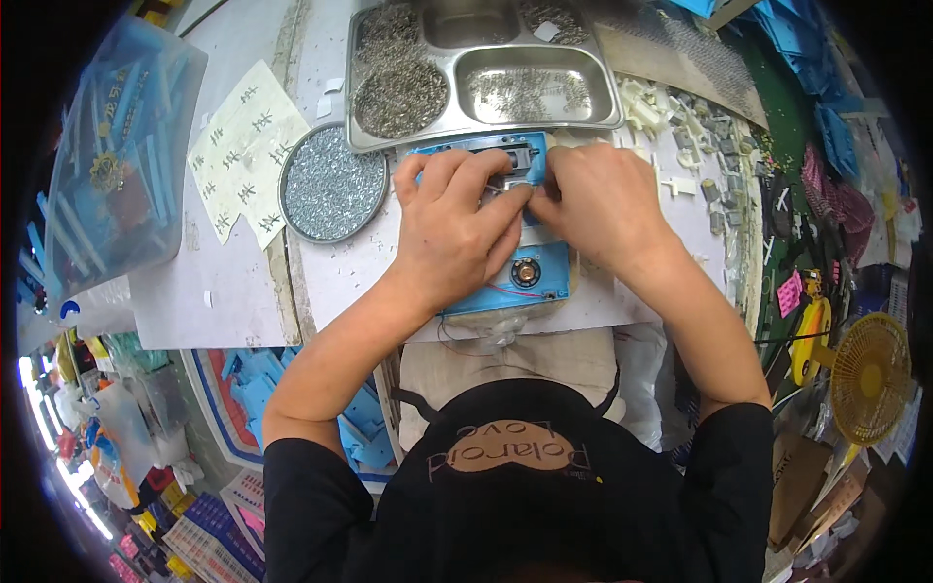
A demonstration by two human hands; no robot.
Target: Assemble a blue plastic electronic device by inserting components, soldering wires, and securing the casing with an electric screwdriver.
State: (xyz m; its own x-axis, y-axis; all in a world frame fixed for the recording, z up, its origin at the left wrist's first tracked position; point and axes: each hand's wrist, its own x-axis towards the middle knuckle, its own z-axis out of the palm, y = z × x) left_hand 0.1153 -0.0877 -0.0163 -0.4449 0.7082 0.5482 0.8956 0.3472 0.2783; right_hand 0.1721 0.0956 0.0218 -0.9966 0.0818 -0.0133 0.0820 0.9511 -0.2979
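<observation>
A blue plastic housing [554,260] lies on the white worktable in front of me. A small round speaker [526,273] sits in its near part, with a thin red wire beside it. My left hand [455,219] bends over the housing's left side, fingers curled onto it and thumb reaching toward its middle. From the right, my right hand [604,202] has its fingers closed together at the housing's upper right part, close to a dark fitting [522,157]. Whatever sits between those fingertips is hidden. Both hands cover much of the housing's middle.
Beyond the housing stands a compartmented steel tray [486,127] of small metal parts. A round dish [333,183] of tiny screws is left of it, beside a marked paper sheet [243,146]. White and grey plastic pieces [685,136] lie right. A bin [136,165] holds blue parts.
</observation>
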